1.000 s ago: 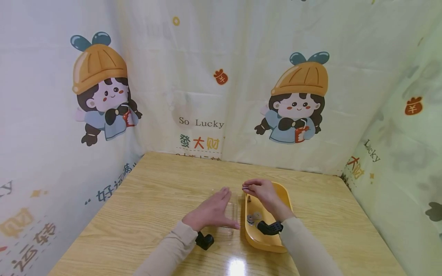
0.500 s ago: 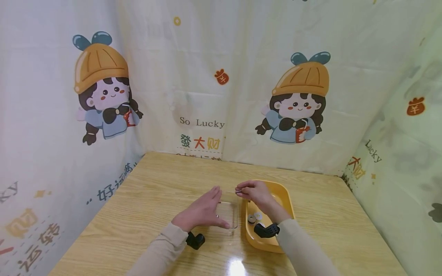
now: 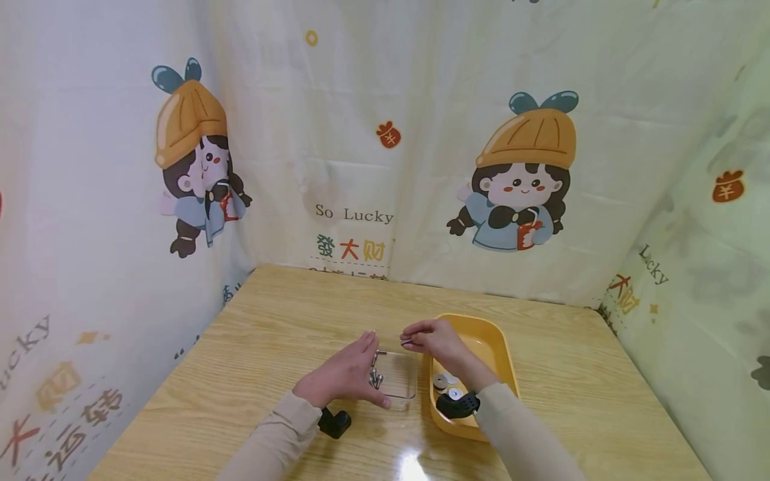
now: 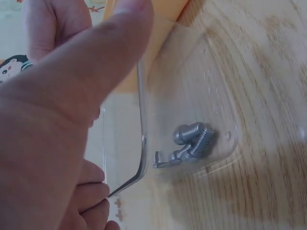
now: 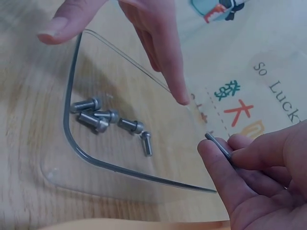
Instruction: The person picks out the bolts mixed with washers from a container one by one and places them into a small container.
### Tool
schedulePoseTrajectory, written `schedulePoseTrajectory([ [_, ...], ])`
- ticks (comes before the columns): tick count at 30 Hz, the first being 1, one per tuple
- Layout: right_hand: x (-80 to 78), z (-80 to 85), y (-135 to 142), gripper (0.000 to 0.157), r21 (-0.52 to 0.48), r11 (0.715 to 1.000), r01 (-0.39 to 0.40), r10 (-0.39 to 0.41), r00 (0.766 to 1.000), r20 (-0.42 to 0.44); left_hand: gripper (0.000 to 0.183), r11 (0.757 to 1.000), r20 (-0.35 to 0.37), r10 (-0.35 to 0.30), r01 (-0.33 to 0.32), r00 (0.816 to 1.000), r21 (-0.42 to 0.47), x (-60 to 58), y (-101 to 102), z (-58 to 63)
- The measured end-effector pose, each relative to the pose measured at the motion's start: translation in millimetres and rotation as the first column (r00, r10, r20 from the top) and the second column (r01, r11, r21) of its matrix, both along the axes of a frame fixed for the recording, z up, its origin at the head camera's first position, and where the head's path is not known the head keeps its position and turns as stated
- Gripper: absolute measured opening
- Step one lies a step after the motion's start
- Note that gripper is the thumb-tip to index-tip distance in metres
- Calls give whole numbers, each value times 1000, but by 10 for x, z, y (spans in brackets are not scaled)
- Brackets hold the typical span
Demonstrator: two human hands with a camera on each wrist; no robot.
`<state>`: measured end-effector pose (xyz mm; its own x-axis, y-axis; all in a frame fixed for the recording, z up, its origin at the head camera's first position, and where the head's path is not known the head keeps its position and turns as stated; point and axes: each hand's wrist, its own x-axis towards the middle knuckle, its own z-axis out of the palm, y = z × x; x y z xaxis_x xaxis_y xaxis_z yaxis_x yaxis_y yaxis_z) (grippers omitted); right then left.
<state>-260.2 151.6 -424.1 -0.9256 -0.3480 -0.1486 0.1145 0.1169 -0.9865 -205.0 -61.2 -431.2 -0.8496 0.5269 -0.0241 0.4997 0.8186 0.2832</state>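
A clear plastic box [image 3: 400, 395] stands on the table, its left part behind my left hand [image 3: 343, 374]. That hand spans the box's left end, thumb toward the near side and fingers extended along the far side. Several silver socket-head bolts [image 5: 129, 125] lie loose on the box's floor. My right hand [image 3: 442, 344] is just past the box's far right corner. Its thumb and fingertips pinch a thin silver screw [image 5: 218, 146], partly hidden by the fingers.
To the right of the box is a yellow tray [image 3: 508, 361], under my right forearm. Several washers [image 3: 455, 394] lie in its near left part. A patterned curtain [image 3: 415, 200] hangs behind the table [image 3: 289, 294].
My right hand has moved left from over the tray toward the box with the screw. My left hand has drawn left, uncovering more of the box and the bolts in it.
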Motion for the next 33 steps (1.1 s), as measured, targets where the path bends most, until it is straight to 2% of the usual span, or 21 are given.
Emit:
schedulePoseTrajectory([
  [10,22,-35,-40,26,27,999,-27,27,999,25,120,1000,-25,25,-25,999,-2,3,-49,18],
  [15,34,-27,-77,28,50,997,-51,52,999,-3,116,1000,-36,24,-24,999,0,-5,-58,-1],
  [24,37,-26,-136,24,160,985,-57,63,997,-33,116,1000,-42,26,-25,999,16,-32,-37,-38],
  [33,36,-19,-131,24,209,975,-69,76,997,-26,114,1000,-40,19,-19,999,11,-38,-28,-35],
])
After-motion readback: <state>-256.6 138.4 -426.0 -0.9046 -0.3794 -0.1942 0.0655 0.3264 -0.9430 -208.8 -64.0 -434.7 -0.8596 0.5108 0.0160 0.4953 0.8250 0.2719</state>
